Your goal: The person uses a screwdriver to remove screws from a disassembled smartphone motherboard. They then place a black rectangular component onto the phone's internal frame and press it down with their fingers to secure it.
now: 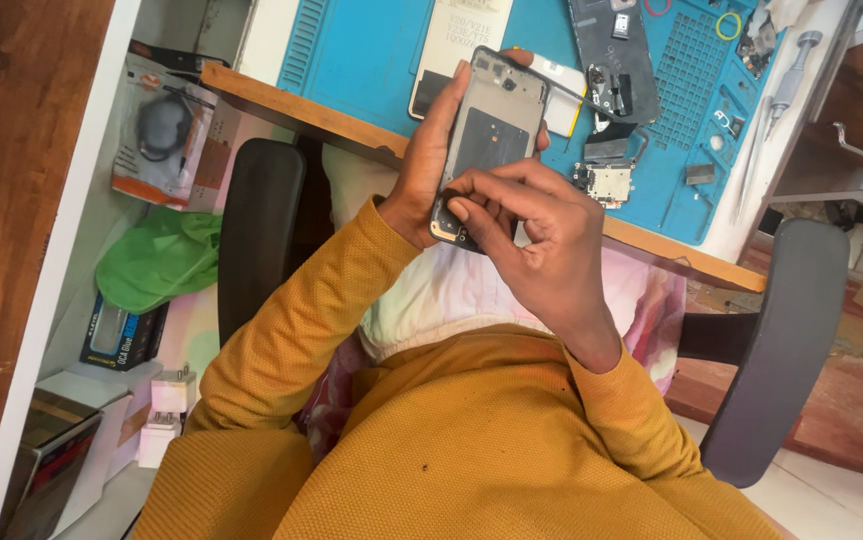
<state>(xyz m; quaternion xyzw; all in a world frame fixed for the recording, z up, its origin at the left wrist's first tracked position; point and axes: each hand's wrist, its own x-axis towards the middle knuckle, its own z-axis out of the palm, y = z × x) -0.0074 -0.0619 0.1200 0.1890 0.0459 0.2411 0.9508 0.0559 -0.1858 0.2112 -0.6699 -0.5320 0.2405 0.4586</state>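
The left hand (427,170) grips the opened phone (487,130) steady above the bench's (282,100) near edge; right hand (542,240) fingers (472,205) pinch its lower corner.

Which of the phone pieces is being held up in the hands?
The grey opened phone body with its back off. The left hand grips its side and the right hand pinches its bottom end. The dark phone frame lies on the blue mat.

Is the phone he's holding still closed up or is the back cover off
Open: the phone in the left hand shows its bare inner frame, no back cover. The right hand picks at its lower end.
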